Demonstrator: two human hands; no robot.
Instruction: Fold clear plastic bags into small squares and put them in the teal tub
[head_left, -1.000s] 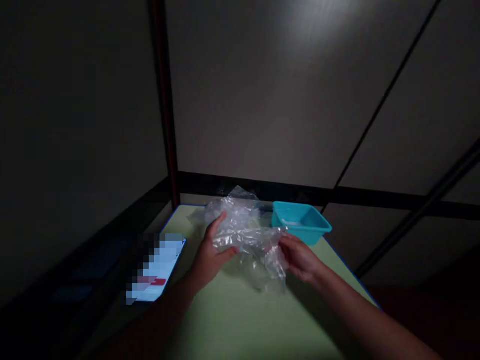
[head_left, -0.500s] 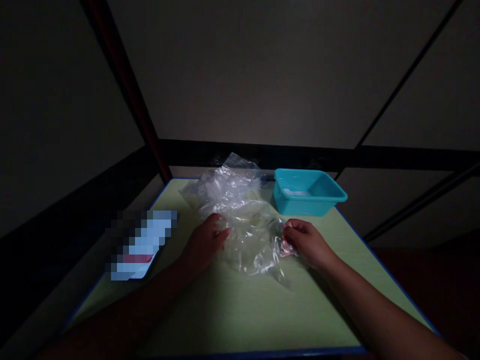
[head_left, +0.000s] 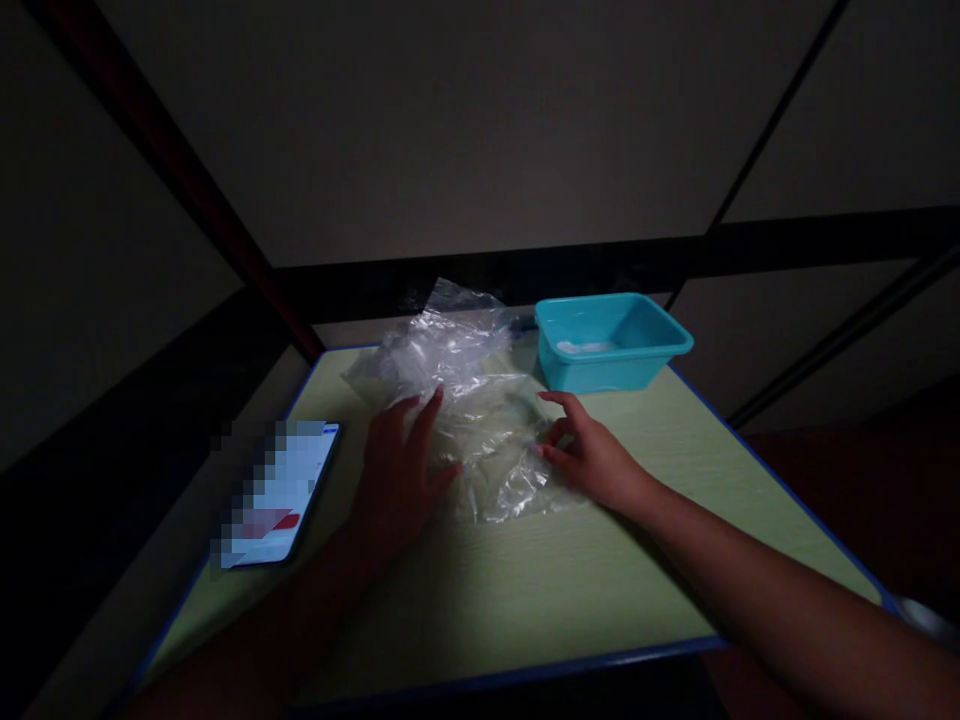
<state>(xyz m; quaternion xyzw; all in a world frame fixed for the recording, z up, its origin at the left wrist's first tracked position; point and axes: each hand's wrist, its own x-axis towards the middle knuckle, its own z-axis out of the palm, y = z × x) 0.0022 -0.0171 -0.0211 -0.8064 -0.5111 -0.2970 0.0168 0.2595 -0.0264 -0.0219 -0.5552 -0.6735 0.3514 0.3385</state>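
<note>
A clear, crinkled plastic bag (head_left: 499,470) lies on the pale green table (head_left: 480,600) between my hands. More bunched clear plastic (head_left: 442,345) rises behind it. My left hand (head_left: 397,465) is at the bag's left side, fingers spread, its thumb and fingertips at the plastic. On the opposite side, my right hand (head_left: 596,450) has its index finger stretched out and its thumb apart from it, close to the bag's right edge. Whether the right fingertips touch the plastic I cannot tell. Nothing shows in either hand.
Toward the back right stands a turquoise plastic basin (head_left: 611,375) with something whitish inside. A lit phone (head_left: 300,500), partly blurred out, lies by the table's left edge. Behind the table is a wall (head_left: 480,130) with a dark band.
My right hand has opened from a pinch on shiny reddish plastic, which no longer shows. The fingers of my left hand have spread, and the bag lies flatter. The view has tilted slightly.
</note>
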